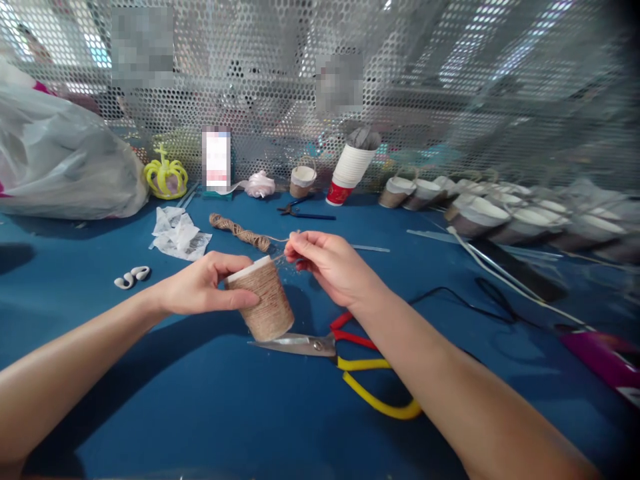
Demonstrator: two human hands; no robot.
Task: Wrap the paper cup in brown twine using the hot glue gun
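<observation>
A perforated metal screen (pixel 280 40) rises behind a blue worktop (pixel 200 400); at its middle, near the front, a twine-wrapped cup (pixel 267 307) is held tilted, its white rim uppermost; the left hand (pixel 215 283) grips it by the wall, thumb outside and the other fingers over the rim (how deep they reach inside is hidden); the right hand (pixel 327 263) has its fingers pinched narrow on a thin strand of twine (pixel 277 239), which runs back to a twisted bundle (pixel 240 230) just beyond the cup, with a short length leading to the rim; to lay the strand well, I would keep it lightly taut, set each turn snug against the last, and turn the cup rather than the wrist, keeping the left thumb off the path; the likeliest nuisance is the large scissors (pixel 303 345), whose blades lie right by the cup's base and whose handles sit partly beneath the right forearm; farther off are pliers (pixel 313 216), crumpled white paper (pixel 180 233), a leaning stack of paper cups (pixel 354 167) and, at right, a crowd of finished-looking cups (pixel 485 212), all clear of the hands.
</observation>
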